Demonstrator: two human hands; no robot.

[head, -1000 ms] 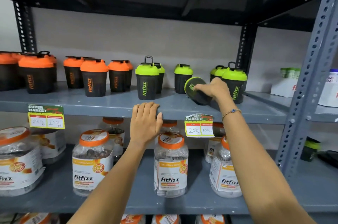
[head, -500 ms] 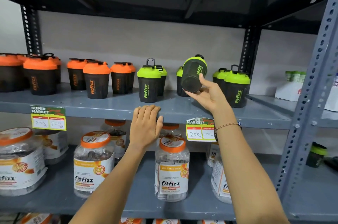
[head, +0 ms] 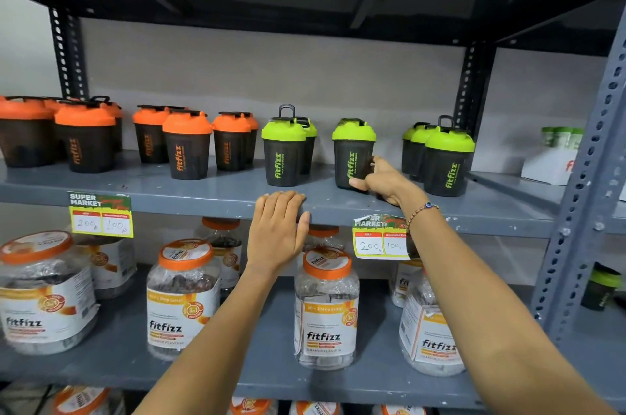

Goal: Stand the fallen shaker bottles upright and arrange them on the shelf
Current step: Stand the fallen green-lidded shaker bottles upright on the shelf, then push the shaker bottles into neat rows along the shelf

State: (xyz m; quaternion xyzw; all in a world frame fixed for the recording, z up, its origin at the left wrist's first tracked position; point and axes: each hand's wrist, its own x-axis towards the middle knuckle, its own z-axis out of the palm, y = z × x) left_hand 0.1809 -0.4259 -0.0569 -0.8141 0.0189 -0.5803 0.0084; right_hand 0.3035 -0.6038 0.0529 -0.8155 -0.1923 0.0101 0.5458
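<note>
A green-lidded black shaker bottle [head: 352, 153] stands upright on the grey middle shelf [head: 216, 197]. My right hand [head: 386, 181] is wrapped around its lower right side, thumb at the base. To its left stand two more green-lidded shakers [head: 284, 152], and to its right a cluster of three [head: 446, 162]. Several orange-lidded shakers [head: 186, 147] stand upright further left. Flat on the shelf's front edge rests my left hand [head: 276, 230], fingers together and holding nothing.
Clear jars with orange lids [head: 327, 308] fill the lower shelf. Price tags [head: 100, 215] hang off the shelf edge. A perforated grey upright [head: 586, 177] stands at right, with a white box [head: 550, 162] and another green shaker [head: 601, 287] beyond it.
My right hand picked the fallen green shaker off the shelf, turned it upright in the air and set it down standing. My left hand stayed on the shelf edge.
</note>
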